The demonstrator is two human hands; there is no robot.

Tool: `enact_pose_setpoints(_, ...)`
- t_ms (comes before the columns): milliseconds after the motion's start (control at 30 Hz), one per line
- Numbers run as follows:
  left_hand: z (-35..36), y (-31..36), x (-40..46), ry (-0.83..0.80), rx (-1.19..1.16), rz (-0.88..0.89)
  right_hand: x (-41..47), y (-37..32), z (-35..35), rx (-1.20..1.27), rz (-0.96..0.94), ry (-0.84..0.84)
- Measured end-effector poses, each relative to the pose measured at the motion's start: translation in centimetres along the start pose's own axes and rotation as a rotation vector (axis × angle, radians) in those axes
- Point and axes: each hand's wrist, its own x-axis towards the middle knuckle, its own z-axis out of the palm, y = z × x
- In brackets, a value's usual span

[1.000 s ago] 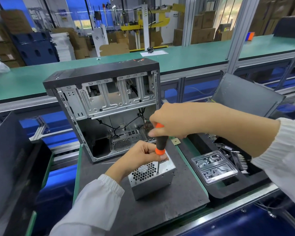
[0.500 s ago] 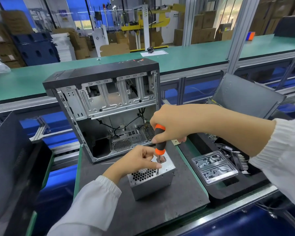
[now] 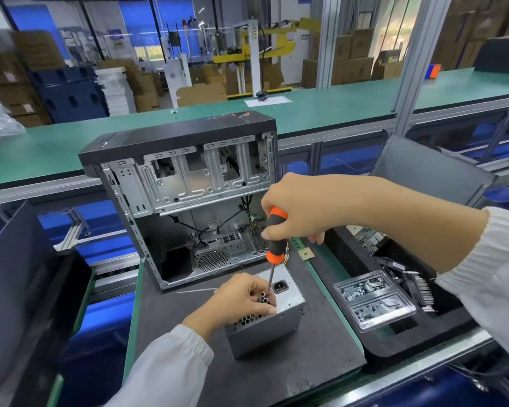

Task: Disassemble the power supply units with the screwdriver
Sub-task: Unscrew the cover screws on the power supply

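Observation:
A silver power supply unit (image 3: 279, 324) stands on the dark mat (image 3: 306, 374) in front of the open computer case (image 3: 188, 183). Its honeycomb grille and black power socket face up. My right hand (image 3: 303, 210) grips the black and orange screwdriver (image 3: 275, 242), held almost upright with its shaft coming down onto the unit's top face. My left hand (image 3: 241, 298) rests on the grille, its fingers curled around the lower end of the shaft. The tip is hidden behind those fingers.
A clear plastic tray (image 3: 373, 301) of screws and small parts lies on a black bin (image 3: 417, 342) at the right, with circuit boards behind. A grey side panel (image 3: 432, 171) leans at the right. A dark panel (image 3: 15, 283) stands at the left. The green conveyor (image 3: 321, 110) runs behind.
The screwdriver has tilted slightly and risen a little in my right hand. My left hand has slid along the unit's top and closed around the shaft near the tip.

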Motion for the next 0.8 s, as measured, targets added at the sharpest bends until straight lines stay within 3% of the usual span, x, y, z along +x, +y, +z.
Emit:
enact_pose_setpoints(500, 0.56, 0.84, -0.18, 0.015, 0.316, 0.002, -0.18, -0.02, 0.53, -0.048, 0.032, -0.107)
enact_pose_setpoints(633, 0.97, 1.0, -0.12, 0.022, 0.517, 0.045, -0.05, 0.05, 0.64, -0.04, 0.036, -0.106)
enact_pose_setpoints(800, 0.93, 1.0, 0.1, 0.023, 0.603, 0.076, 0.24, 0.01, 0.85, -0.027, 0.021, -0.084)
